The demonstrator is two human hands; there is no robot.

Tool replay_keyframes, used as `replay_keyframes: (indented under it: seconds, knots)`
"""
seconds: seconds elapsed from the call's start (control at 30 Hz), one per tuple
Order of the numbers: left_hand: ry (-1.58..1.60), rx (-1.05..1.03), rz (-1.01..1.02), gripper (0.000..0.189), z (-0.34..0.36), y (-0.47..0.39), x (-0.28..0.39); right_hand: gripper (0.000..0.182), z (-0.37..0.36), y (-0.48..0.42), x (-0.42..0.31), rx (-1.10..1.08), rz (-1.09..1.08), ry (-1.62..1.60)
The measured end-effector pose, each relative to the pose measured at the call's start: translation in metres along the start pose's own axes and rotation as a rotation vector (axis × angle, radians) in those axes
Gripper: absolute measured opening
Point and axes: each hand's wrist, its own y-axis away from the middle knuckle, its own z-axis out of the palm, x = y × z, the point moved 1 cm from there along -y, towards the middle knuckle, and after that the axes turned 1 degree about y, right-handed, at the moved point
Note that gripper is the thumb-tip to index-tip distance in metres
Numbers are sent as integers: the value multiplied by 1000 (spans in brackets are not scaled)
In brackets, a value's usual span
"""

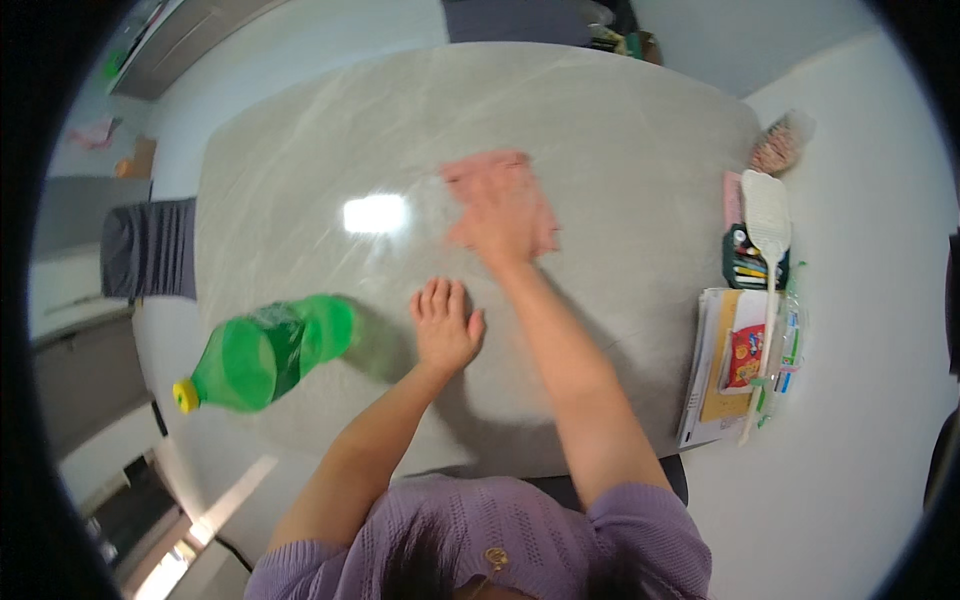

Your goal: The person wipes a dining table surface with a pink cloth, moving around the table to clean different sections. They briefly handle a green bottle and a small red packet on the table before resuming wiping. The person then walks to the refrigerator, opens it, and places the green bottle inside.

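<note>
My right hand [495, 221] lies over a pink cloth [501, 166] near the middle of the table, pressing it against the top; motion blurs the fingers. The cloth is spread out, with its corners showing around the hand. Closer to my body, my left hand [444, 330] rests palm down on the bare tabletop, holding nothing, the thumb held apart. To its left stands a large green plastic bottle [274, 352] with a yellow cap, which bears a dark green label. The table [315, 150] has a pale grey marbled surface with rounded corners.
Along the right edge, a white fly swatter [766, 214] lies over a stack of papers [709, 367], a red snack packet [746, 356] and a dark green box of pens [739, 270]. A bag of pinkish pieces [778, 148] sits behind. A grey-covered chair [150, 249] stands left.
</note>
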Motion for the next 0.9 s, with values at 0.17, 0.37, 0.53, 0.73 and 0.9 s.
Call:
replay_keyframes:
  seconds: [0.17, 0.37, 0.53, 0.73, 0.9]
  knots:
    - [54, 42, -8, 55, -5, 0, 2, 55, -12, 62, 74, 55, 279, -26]
    - [158, 87, -20, 53, -8, 10, -5, 50, 7, 124, 76, 236, 389, -145]
    - [455, 24, 96, 46, -42, 51, -33, 51, 11, 101, 47, 169, 345, -235]
    - [524, -62, -38, 33, -93, 226, -104, 53, 8, 51, -66, -13, 15, -293]
    - [444, -41, -445, 25, -162, 295, -182, 52, 10, 97, -109, -45, -75, -270]
